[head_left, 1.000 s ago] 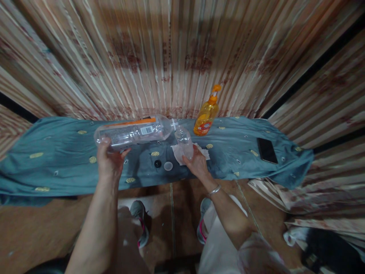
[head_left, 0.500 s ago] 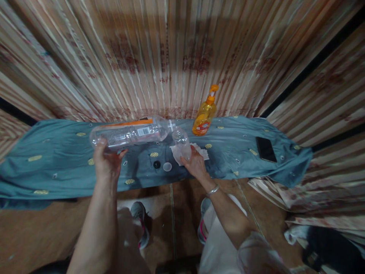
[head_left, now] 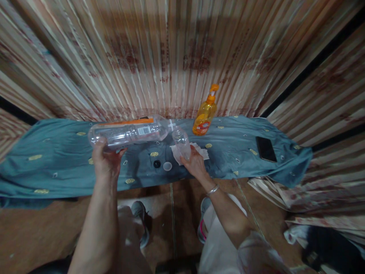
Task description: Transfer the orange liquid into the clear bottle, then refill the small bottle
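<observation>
A large clear plastic bottle [head_left: 128, 134] with an orange-edged label lies almost level in the air, its neck toward the right. My left hand [head_left: 107, 158] grips it near its base. In my right hand [head_left: 194, 160] is a small clear plastic bottle [head_left: 181, 140], tilted, its mouth up against the large bottle's neck. Whether any liquid passes between them I cannot tell. Beneath the small bottle a white tissue [head_left: 203, 153] rests on the cloth. A black cap [head_left: 156, 164] and a whitish round cap [head_left: 167, 166] lie left of my right hand.
An orange pump bottle [head_left: 203, 118] stands at the back of the bench, which a teal patterned cloth [head_left: 68, 160] covers. A dark phone [head_left: 266, 149] lies at the right. Pleated curtains [head_left: 142, 57] hang close behind and at both sides.
The base of the large bottle has shifted very slightly left. Both hands keep their holds, and the two bottle mouths stay together.
</observation>
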`<state>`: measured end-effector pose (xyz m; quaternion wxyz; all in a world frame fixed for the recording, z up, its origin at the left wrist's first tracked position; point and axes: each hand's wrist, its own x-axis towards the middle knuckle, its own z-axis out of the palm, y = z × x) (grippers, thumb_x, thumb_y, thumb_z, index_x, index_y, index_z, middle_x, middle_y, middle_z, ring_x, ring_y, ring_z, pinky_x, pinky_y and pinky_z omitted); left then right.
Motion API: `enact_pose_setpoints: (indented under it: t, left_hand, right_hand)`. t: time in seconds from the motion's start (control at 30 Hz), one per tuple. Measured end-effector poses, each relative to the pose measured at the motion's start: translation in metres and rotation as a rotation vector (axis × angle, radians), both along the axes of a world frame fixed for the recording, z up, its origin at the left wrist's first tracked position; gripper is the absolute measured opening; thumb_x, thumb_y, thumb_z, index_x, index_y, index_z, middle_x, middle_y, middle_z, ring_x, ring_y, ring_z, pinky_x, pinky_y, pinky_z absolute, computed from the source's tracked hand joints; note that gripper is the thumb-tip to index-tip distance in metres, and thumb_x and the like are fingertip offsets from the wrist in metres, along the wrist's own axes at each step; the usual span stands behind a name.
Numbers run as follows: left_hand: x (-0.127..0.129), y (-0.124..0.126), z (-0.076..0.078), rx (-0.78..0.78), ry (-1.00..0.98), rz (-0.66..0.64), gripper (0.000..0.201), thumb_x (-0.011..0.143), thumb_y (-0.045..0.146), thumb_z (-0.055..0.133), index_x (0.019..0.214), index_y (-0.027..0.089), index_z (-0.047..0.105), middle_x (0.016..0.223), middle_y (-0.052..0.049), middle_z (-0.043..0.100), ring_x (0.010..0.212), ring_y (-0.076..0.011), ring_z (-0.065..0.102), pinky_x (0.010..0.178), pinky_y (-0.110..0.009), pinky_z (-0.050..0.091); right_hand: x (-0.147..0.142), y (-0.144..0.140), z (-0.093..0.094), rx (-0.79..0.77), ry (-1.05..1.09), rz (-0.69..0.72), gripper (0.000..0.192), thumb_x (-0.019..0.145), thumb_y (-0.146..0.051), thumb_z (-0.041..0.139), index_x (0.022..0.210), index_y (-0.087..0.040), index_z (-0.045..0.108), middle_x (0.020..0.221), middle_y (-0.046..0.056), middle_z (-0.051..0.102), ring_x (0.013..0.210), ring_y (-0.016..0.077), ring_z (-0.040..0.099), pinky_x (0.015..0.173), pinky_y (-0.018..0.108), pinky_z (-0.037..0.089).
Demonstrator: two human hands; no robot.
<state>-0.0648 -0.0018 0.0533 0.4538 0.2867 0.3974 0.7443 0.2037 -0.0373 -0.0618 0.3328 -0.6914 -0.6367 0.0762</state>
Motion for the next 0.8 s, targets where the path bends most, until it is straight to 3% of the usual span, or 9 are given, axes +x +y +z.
enact_pose_setpoints:
  t: [0.8]
  left_hand:
    - [0.0037, -0.0035, 0.0077, 0.012, 0.033, -0.011, 0.042, 0.05, 0.041, 0.076, 0.085, 0.022, 0.066, 0.113, -0.003, 0.071, 0.081, -0.0153, 0.062, 0.056, -0.022, 0.053]
  right_hand:
    - [0.0011, 0.0023, -0.0056, 0.003, -0.019, 0.002, 0.065, 0.083, -0.04, 0.06, 0.136, -0.004, 0.047, 0.115, 0.024, 0.071, 0.105, 0.0317, 0.069, 0.089, 0.041, 0.054]
